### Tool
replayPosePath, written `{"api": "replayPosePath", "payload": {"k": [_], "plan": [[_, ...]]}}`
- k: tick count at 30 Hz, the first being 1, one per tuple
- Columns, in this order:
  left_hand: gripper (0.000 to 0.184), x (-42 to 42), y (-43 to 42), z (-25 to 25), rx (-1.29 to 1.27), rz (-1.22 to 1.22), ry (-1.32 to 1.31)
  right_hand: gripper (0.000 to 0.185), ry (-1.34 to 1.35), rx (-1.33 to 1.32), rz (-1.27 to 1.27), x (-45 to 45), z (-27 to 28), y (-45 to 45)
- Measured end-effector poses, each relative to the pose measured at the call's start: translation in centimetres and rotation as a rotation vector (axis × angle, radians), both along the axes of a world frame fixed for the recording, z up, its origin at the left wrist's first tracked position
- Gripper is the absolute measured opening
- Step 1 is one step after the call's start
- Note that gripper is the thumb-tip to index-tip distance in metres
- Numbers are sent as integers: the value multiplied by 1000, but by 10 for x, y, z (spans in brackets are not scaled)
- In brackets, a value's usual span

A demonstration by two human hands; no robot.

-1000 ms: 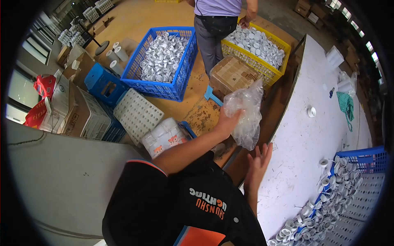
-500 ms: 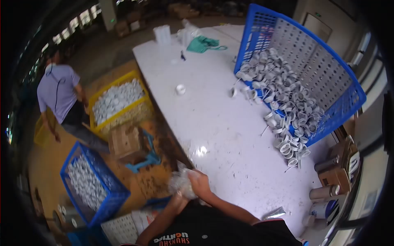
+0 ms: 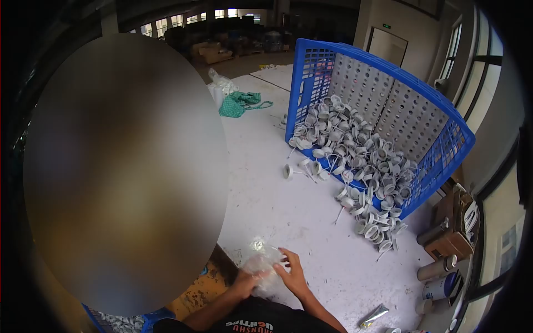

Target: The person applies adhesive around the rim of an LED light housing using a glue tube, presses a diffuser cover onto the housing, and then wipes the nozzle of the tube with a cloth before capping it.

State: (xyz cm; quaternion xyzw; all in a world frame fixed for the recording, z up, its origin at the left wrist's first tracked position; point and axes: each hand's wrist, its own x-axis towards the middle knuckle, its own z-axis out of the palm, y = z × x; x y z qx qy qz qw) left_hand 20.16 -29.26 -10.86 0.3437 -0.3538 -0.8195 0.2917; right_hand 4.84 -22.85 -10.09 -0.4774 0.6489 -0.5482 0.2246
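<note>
Closely held: clear plastic bag, crumpled, at the near edge of the tabletop.
Left hand: wrapped round the bag's left side.
Right hand: fingers bent at the bag's right edge; whether they pinch film is unclear.
Blue basket: tipped, white ring-shaped parts spilling onto the tabletop.

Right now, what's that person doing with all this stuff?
The person is handling a clear bag at the edge of the white table. The left hand grips it and the right hand is at its other side. I can't tell what's inside, if anything. Farther along, a blue crate lies tipped on its side, with white parts spilling out.
</note>
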Motion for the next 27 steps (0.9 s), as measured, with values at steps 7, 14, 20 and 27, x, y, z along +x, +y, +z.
{"api": "replayPosePath", "payload": {"k": [7, 14, 20, 27], "plan": [[52, 19, -194, 102, -1238, 444, -391, 22, -24, 415, -245, -52, -79, 81], [77, -132, -364, 235, -1954, 1093, -342, 20, -294, 494, -558, -23, -106, 108], [76, -170, -491, -2, -1310, 260, -1290, 22, -293, 535, -558, 3, -81, 80], [70, -125, -210, -187, -1295, -391, -1347, 24, -73, 602, -537, 5, -90, 101]]}}
